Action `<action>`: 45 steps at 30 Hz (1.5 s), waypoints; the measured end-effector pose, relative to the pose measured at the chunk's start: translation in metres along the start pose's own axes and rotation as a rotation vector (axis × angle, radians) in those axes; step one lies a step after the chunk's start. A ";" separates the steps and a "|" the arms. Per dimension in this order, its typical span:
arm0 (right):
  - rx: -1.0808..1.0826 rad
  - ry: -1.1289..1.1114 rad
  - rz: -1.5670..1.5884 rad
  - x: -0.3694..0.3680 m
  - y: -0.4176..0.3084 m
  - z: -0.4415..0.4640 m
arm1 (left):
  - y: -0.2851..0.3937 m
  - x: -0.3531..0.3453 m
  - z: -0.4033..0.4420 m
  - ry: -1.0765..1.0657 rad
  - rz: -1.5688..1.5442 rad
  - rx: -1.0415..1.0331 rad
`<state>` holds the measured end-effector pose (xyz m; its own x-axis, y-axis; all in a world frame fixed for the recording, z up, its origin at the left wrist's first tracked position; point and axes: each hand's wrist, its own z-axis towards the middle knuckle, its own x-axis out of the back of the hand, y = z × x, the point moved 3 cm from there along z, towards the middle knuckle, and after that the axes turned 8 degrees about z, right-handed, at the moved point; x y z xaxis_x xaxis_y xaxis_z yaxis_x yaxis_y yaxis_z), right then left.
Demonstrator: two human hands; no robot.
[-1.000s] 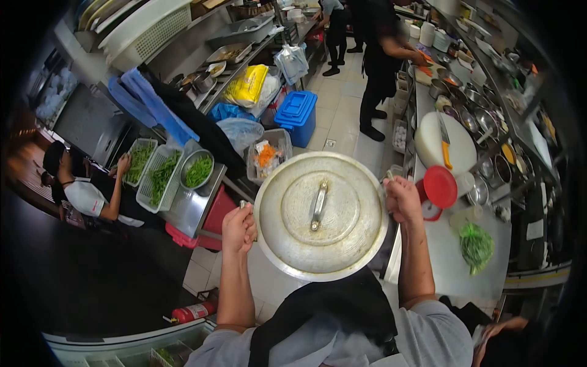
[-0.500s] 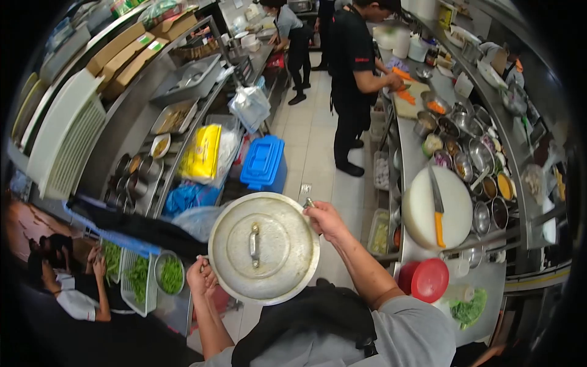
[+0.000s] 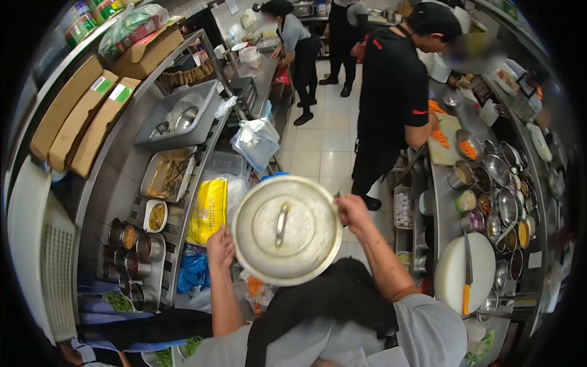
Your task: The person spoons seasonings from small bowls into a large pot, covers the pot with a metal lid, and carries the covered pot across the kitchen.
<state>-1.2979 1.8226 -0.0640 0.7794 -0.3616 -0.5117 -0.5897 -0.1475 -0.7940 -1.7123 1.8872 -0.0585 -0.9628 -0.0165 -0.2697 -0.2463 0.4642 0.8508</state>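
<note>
A lidded metal pot is held in front of my body, and its round, dull aluminium lid [image 3: 306, 229] with a metal loop handle [image 3: 282, 225] faces up. The pot's walls are hidden below the lid. At its left side my left hand [image 3: 221, 248] is closed on the pot, the grip itself mostly out of sight. My right hand [image 3: 354, 215] is wrapped round a side handle [image 3: 339, 194] at the right edge.
A person in black [image 3: 394, 92] stands at the right counter, near the walkway. Two more people are farther back. On the right counter lie a white round board [image 3: 449, 278] and a knife [image 3: 468, 275]. Left shelves hold pots [image 3: 147, 244] and a grey tub [image 3: 183, 116].
My view has moved forward along the aisle. The pot, still in both hands, now sits farther right and slightly higher in view. The blue bin is mostly hidden behind it.
</note>
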 end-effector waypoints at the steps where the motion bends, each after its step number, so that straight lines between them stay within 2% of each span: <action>1: 0.019 0.035 0.001 0.000 -0.012 0.019 | 0.013 -0.015 0.030 -0.035 0.038 -0.002; 9: 0.066 0.012 0.072 0.015 -0.106 0.221 | 0.086 -0.137 0.257 -0.136 0.078 -0.004; 17: 0.109 0.134 -0.049 0.036 -0.193 0.439 | 0.143 -0.251 0.455 -0.104 0.063 0.010; 25: 0.233 0.301 0.018 0.063 -0.264 0.617 | 0.221 -0.385 0.671 -0.232 0.186 -0.014; 27: 0.206 0.366 0.121 0.072 -0.284 0.654 | 0.239 -0.426 0.726 -0.218 0.266 0.036; 36: 0.381 0.628 0.226 0.131 -0.392 0.791 | 0.302 -0.649 0.934 -0.509 0.437 0.088; 43: 0.476 0.740 0.201 0.216 -0.494 0.909 | 0.306 -0.826 1.072 -0.642 0.471 0.125; 45: 0.431 0.752 0.249 0.234 -0.529 0.950 | 0.310 -0.873 1.110 -0.631 0.483 0.163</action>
<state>-0.6026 2.6906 -0.0757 0.2064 -0.8661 -0.4553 -0.4746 0.3183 -0.8206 -0.8245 3.0287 -0.0600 -0.7027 0.6986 -0.1345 0.2465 0.4165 0.8751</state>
